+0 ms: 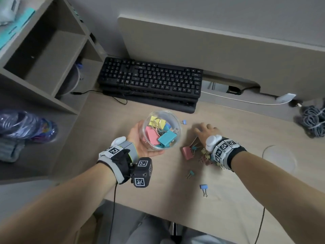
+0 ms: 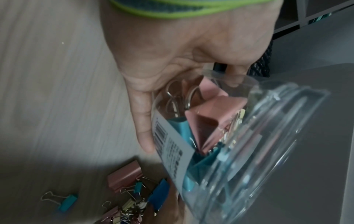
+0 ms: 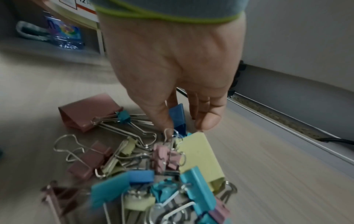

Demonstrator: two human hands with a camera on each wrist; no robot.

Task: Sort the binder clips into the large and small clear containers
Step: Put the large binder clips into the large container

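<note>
Clear plastic forms the large round container [image 1: 162, 129], which the left hand [image 1: 140, 143] holds lifted off the desk [image 1: 246, 182] and tipped, fingers and thumb curled round its wall. Inside lie several big binder clips in pink, teal, yellow and blue. To its right, the right hand [image 1: 204, 131] reaches palm-down over the loose pile of clips [image 3: 145, 163] on the desk; the right wrist view shows its fingers closing round a blue clip [image 3: 179, 118] at the far edge of the pile, though whether the grip is firm I cannot tell. The pile mixes big and small clips with their wire handles tangled together. A few small clips lie apart, one blue one [image 1: 203, 188] nearer the person. No small container can be made out clearly. The likely trouble is the tangle: lifting one clip may drag neighbours up by their hooked handles, and a small clip could ride along into the large container. The container's tilt also risks spilling sorted clips if it tips further.
</note>
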